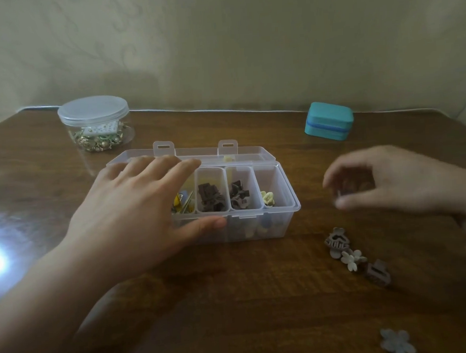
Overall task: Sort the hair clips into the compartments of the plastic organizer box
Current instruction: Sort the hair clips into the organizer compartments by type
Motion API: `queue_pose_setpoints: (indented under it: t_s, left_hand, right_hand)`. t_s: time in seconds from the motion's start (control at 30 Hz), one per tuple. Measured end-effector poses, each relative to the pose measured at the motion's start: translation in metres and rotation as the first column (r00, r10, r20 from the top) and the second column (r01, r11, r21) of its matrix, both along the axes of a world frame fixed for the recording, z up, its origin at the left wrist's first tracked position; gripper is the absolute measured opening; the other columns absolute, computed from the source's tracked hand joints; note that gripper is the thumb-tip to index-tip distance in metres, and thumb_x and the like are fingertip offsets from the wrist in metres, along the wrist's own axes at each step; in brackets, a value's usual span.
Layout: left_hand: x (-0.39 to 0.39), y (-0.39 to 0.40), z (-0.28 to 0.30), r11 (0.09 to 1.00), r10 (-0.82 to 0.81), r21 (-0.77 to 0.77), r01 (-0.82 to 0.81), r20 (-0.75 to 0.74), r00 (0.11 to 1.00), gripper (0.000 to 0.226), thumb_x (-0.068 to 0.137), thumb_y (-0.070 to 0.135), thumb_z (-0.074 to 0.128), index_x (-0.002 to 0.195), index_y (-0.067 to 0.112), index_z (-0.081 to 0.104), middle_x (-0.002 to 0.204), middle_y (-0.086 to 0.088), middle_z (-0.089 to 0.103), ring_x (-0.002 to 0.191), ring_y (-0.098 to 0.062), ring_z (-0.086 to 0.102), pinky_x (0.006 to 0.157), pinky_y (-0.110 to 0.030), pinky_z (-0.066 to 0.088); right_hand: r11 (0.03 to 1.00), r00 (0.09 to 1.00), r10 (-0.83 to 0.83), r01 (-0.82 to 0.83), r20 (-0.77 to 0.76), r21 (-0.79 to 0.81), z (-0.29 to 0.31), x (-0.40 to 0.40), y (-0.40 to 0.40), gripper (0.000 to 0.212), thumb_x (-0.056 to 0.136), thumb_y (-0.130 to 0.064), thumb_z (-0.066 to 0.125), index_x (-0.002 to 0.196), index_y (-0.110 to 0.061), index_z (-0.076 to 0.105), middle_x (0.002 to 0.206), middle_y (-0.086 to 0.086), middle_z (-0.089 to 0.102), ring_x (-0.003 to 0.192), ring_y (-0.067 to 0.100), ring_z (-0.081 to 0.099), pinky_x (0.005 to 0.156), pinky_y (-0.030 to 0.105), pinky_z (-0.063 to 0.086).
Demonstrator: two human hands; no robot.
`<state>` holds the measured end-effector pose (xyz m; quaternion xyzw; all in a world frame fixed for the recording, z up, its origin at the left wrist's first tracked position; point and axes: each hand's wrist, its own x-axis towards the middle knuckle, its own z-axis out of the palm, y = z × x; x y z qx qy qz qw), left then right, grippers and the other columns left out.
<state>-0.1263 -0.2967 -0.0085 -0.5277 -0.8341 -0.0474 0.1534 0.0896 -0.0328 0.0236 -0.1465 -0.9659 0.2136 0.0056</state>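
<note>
A clear plastic organizer box [288, 200] stands open mid-table, its lid folded back. Its compartments hold dark brown clips [210, 197], brown-and-grey clips [239, 195], a pale yellow clip [268, 198] and mixed yellow pieces on the left. My left hand [135, 210] lies spread over the box's left end, thumb against the front wall. My right hand [386, 182] hovers right of the box, fingers curled around a small brown clip [355, 184]. On the table near it lie a grey-brown claw clip [337, 242], a cream flower clip [353, 259] and a brown clip [377, 273].
A round lidded tub of gold trinkets [96, 125] stands at the back left. A teal case [329, 121] sits at the back right. A grey flower clip [397, 344] lies near the front right edge. A bright light glare marks the table's left side.
</note>
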Motion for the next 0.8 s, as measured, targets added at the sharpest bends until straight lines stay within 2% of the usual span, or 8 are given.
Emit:
queue_pose_setpoints:
  t_s: [0.1, 0.2, 0.3, 0.4, 0.5, 0.6, 0.67, 0.8]
  left_hand:
    - [0.0, 0.0, 0.0, 1.0, 0.001, -0.003, -0.001, 0.005, 1.0, 0.1, 0.076, 0.094, 0.011, 0.149, 0.032, 0.037, 0.145, 0.005, 0.052, 0.132, -0.026, 0.048, 0.107, -0.05, 0.039]
    - [-0.001, 0.001, -0.001, 1.0, -0.007, -0.003, 0.007, -0.001, 1.0, 0.096, 0.079, 0.093, 0.016, 0.147, 0.03, 0.042, 0.142, 0.003, 0.055, 0.128, -0.029, 0.052, 0.103, -0.052, 0.041]
    - [-0.002, 0.001, -0.002, 1.0, -0.011, -0.002, 0.011, -0.007, 1.0, 0.096, 0.079, 0.092, 0.016, 0.146, 0.029, 0.043, 0.141, 0.001, 0.057, 0.127, -0.031, 0.053, 0.102, -0.053, 0.041]
    - [-0.002, 0.001, -0.002, 1.0, -0.011, 0.007, 0.011, -0.015, 1.0, 0.096, 0.079, 0.092, 0.017, 0.146, 0.028, 0.044, 0.14, 0.0, 0.057, 0.126, -0.031, 0.054, 0.102, -0.053, 0.042]
    - [-0.001, 0.0, -0.002, 1.0, -0.012, 0.011, 0.012, -0.019, 1.0, 0.095, 0.08, 0.091, 0.018, 0.146, 0.028, 0.045, 0.14, 0.0, 0.058, 0.126, -0.031, 0.054, 0.102, -0.052, 0.042]
    - [-0.001, 0.0, -0.002, 1.0, -0.021, 0.021, 0.021, -0.021, 1.0, 0.095, 0.08, 0.091, 0.018, 0.145, 0.026, 0.046, 0.139, 0.0, 0.059, 0.125, -0.031, 0.055, 0.101, -0.052, 0.043]
    - [-0.001, 0.0, -0.002, 1.0, -0.018, 0.019, 0.019, -0.024, 1.0, 0.095, 0.08, 0.091, 0.019, 0.145, 0.027, 0.046, 0.139, 0.0, 0.058, 0.125, -0.032, 0.055, 0.101, -0.052, 0.043]
    - [0.0, 0.0, -0.002, 1.0, -0.016, 0.014, 0.016, -0.018, 1.0, 0.096, 0.08, 0.091, 0.018, 0.146, 0.027, 0.045, 0.14, 0.0, 0.057, 0.126, -0.031, 0.054, 0.102, -0.052, 0.042]
  right_hand:
    - [0.976, 0.828, -0.106, -0.02, -0.551, -0.217, -0.003, -0.016, -0.021, 0.022, 0.075, -0.035, 0.076, 0.096, -0.032, 0.069, 0.096, -0.007, 0.072, 0.088, 0.01, 0.07, 0.081, 0.032, 0.058]
    - [0.98, 0.714, -0.112, -0.037, -0.692, -0.197, -0.018, -0.037, -0.045, 0.019, 0.082, -0.022, 0.074, 0.1, -0.024, 0.069, 0.097, -0.009, 0.071, 0.092, 0.009, 0.068, 0.075, 0.021, 0.056]
    - [0.991, 0.795, -0.128, 0.089, -0.593, -0.095, -0.028, -0.042, -0.047, 0.022, 0.082, -0.035, 0.071, 0.102, -0.041, 0.065, 0.098, -0.023, 0.065, 0.095, 0.0, 0.061, 0.073, 0.02, 0.053]
    - [0.986, 0.871, -0.16, 0.123, -0.464, -0.11, -0.016, -0.027, -0.03, 0.014, 0.078, -0.043, 0.067, 0.092, -0.043, 0.066, 0.09, -0.023, 0.067, 0.086, -0.005, 0.062, 0.067, 0.013, 0.049]
    - [0.999, 0.999, 0.029, -0.029, 0.024, 0.017, -0.003, -0.008, -0.011, 0.015, 0.08, -0.045, 0.067, 0.094, -0.048, 0.063, 0.098, -0.035, 0.061, 0.09, -0.012, 0.06, 0.069, 0.017, 0.048]
    - [0.986, 0.925, 0.118, -0.066, 0.36, -0.154, -0.002, 0.0, -0.01, 0.026, 0.085, -0.038, 0.068, 0.103, -0.054, 0.06, 0.103, -0.036, 0.059, 0.095, -0.01, 0.059, 0.074, 0.024, 0.053]
    - [0.984, 0.912, 0.142, -0.087, 0.385, -0.158, -0.004, 0.0, -0.013, 0.026, 0.087, -0.034, 0.067, 0.101, -0.055, 0.06, 0.101, -0.037, 0.057, 0.094, -0.011, 0.057, 0.073, 0.022, 0.052]
    - [0.998, 0.971, 0.064, -0.055, 0.232, -0.042, -0.003, -0.006, -0.014, 0.021, 0.084, -0.024, 0.07, 0.087, -0.044, 0.066, 0.094, -0.034, 0.061, 0.087, -0.009, 0.06, 0.068, 0.02, 0.05]
